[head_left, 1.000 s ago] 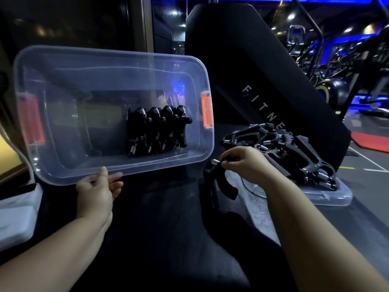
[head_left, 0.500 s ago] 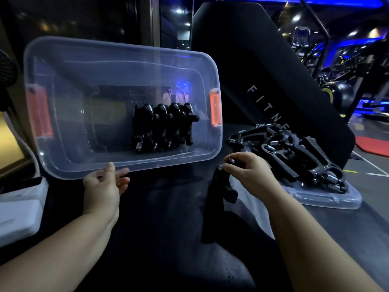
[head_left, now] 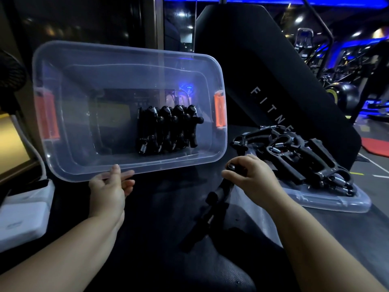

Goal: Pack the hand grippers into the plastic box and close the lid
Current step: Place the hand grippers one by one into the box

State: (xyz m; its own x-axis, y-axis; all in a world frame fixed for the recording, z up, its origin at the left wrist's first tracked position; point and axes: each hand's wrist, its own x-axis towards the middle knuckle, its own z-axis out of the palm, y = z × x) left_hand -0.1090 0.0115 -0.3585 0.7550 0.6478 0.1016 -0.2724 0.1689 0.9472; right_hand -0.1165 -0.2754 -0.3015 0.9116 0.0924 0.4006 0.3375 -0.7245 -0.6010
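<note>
**One more gripper leaves the pile**

The right hand (head_left: 250, 178) grips a hand gripper (head_left: 219, 194), now drawn clear of the pile (head_left: 294, 157) on the lid (head_left: 328, 202). The left hand (head_left: 107, 190) still pinches the near rim of the tilted plastic box (head_left: 84, 102), which holds a packed row (head_left: 168, 129). Insertion looks next.

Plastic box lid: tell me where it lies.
In the head view, the clear lid lies flat at right under the pile of loose hand grippers, just beyond the right hand.
</note>
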